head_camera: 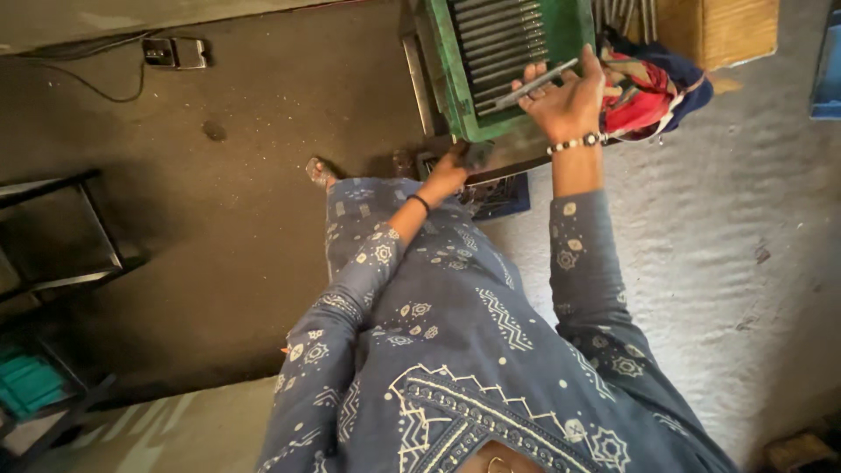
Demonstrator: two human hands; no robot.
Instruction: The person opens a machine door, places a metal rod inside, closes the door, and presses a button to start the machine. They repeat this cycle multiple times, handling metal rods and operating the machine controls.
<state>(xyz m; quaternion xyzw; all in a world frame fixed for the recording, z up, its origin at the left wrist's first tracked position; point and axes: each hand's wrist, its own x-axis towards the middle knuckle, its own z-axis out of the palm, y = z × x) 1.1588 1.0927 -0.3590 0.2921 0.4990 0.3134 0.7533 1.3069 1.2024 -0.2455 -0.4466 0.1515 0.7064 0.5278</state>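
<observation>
Two hands work at the top of the view, but at the far left there is first a dark metal stand (61,228) on the stained floor (245,219), a teal crate (31,384) cut off in the bottom corner, and a small switch box (175,52) with a cable at the foot of the wall. Further right, the left hand (448,171), with a dark band at its wrist, reaches down to the lower edge of the green metal tray (455,79); its fingers look curled against a dark plate there, though shadow hides whether they grip anything, so I cannot tell its hold for sure. The tray carries a rack of grey metal rods lying side by side, and its top is cut off by the frame. To the right, the right hand (565,101), wearing a beaded bracelet, pinches one grey metal rod (536,83) between thumb and fingers. The rod's long axis runs slantwise, its lower end over the rack and its upper end towards the right, so it lies just above the rows; this hand is the nearer to the rack. Beyond it sit a red and blue cloth bundle (653,92) and a cardboard box (718,31), partly out of frame. What lies under the tray is hard to make out.
</observation>
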